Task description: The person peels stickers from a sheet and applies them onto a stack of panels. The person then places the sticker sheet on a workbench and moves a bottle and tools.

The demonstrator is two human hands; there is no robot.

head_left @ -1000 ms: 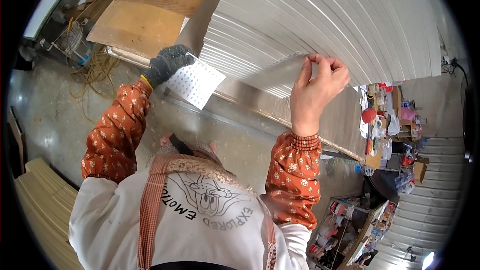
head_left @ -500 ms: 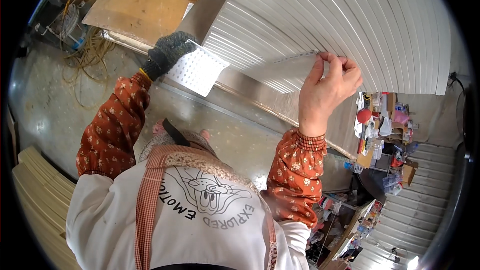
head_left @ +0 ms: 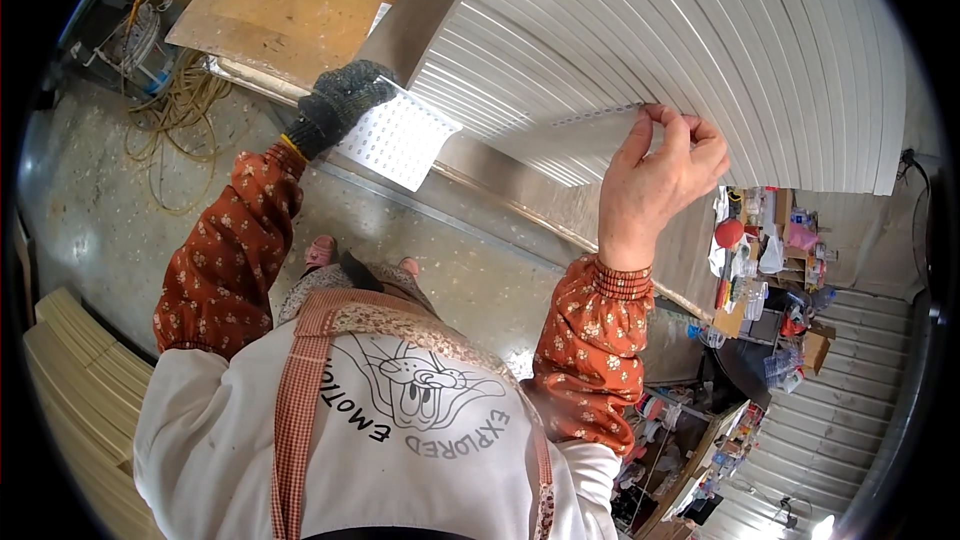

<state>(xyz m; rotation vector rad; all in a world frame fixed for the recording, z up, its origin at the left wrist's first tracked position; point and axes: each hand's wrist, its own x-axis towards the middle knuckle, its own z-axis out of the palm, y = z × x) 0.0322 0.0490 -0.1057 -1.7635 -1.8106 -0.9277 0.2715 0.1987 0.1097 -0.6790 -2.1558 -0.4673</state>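
Observation:
My left hand (head_left: pixel 342 108), in a dark knit glove, grips a white sheet (head_left: pixel 402 143) printed with rows of small marks, which looks like a sticker sheet. The sheet hangs by its upper edge beside a tall stack of long, pale grey panels (head_left: pixel 640 30). My bare right hand (head_left: pixel 662 168) is at the panel edges, thumb and forefinger pinched together. Whatever lies between those fingertips is too small to make out. A line of small labels (head_left: pixel 592 115) runs across the panel edges and ends at my right fingertips.
Under the panels is a workbench with a long front edge (head_left: pixel 520 208). A wooden board (head_left: pixel 290 5) lies at the far left, with a coiled hose (head_left: pixel 180 105) on the floor below. Beige panels (head_left: pixel 75 390) are stacked at near left. Cluttered shelves (head_left: pixel 690 465) stand at the right.
Both hands have barely moved, keeping the same grips. The view has shifted slightly, and more of my feet shows below the bench.

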